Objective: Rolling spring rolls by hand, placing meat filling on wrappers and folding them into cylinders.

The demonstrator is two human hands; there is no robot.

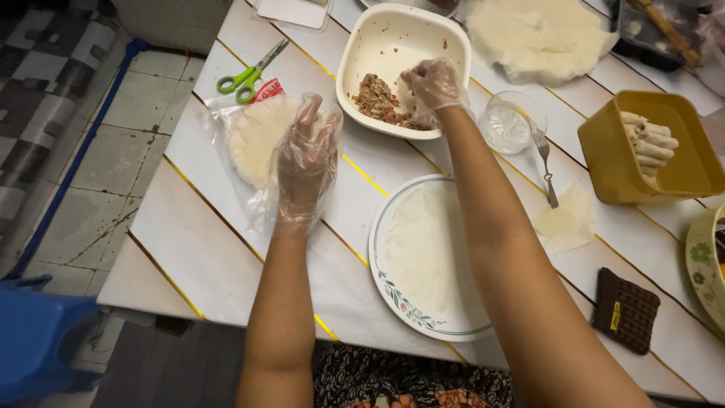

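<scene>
Both my hands wear clear plastic gloves. My left hand [306,155] lies flat, fingers spread, on a plastic bag holding a stack of round wrappers [253,136]. My right hand [432,85] reaches into a white square bowl [377,34] and pinches at the brown minced filling [377,102] inside it. Below my right forearm sits a white plate [393,291] with a floral rim and a thin wrapper sheet [423,249] spread on it.
Green scissors [249,75] lie at the table's far left. A small glass dish [507,125] and fork [545,159] sit right of the bowl. A yellow container [680,177] holds rolled pieces. A brown wallet [625,310], loose wrapper scrap [566,223] and blue chair [38,340] are nearby.
</scene>
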